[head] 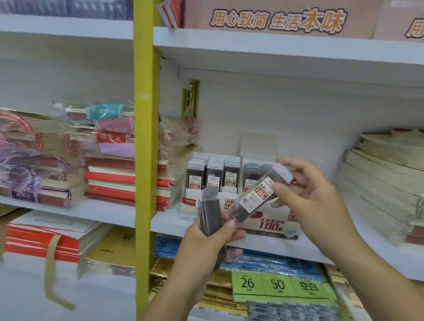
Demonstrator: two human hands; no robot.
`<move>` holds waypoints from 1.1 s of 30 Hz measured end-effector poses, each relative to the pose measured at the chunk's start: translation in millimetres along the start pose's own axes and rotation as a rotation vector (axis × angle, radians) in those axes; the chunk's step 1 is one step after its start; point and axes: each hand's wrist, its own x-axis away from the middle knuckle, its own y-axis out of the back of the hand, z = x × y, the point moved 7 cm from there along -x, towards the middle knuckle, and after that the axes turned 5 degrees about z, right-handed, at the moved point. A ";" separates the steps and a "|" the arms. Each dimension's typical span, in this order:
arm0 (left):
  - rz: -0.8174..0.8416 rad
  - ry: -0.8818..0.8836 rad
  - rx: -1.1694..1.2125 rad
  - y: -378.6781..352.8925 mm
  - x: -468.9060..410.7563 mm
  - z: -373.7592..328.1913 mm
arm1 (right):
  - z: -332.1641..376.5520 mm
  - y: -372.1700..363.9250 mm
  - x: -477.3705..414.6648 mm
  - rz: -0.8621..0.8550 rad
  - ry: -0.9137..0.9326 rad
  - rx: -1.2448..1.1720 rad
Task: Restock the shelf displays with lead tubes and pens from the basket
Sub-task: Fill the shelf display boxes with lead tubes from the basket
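Note:
My left hand (206, 243) grips a bundle of dark lead tubes (209, 213) upright in front of the middle shelf. My right hand (302, 189) pinches one clear lead tube (258, 193) with a white and red label, tilted, its cap near my fingers and its lower end by my left thumb. Behind the hands, a white display box (203, 204) on the shelf holds rows of lead tubes (214, 172) standing upright. A second display box (271, 224) to its right holds a few tubes and is partly hidden by my hands. No basket or pens are in view.
A yellow shelf upright (143, 132) stands left of the boxes. Stacks of notebooks (121, 175) lie to the left, and paper pads (388, 189) to the right. The shelf edge (168, 222) runs below the boxes; packaged paper with a green label (278, 285) fills the lower shelf.

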 end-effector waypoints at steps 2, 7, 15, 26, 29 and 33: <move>-0.045 -0.042 0.017 16.1 -1.5 -4.3 | 15.2 -6.3 -18.6 -0.018 0.080 0.081; -0.084 -0.073 -0.056 53.4 -4.9 -10.5 | 28.9 -49.4 -56.5 0.110 0.182 0.427; 0.018 0.012 0.016 71.5 -5.3 -11.4 | 13.1 -77.8 -89.3 0.193 0.129 0.628; 0.032 -0.046 -0.001 64.3 5.2 -22.0 | -10.5 -84.0 -83.0 0.201 0.108 0.853; 0.039 -0.047 -0.013 62.3 7.1 -23.7 | 1.1 -84.2 -72.5 0.178 0.181 0.885; 0.116 -0.046 -0.028 52.2 9.8 -25.0 | 8.3 -89.3 -42.6 0.214 0.120 0.533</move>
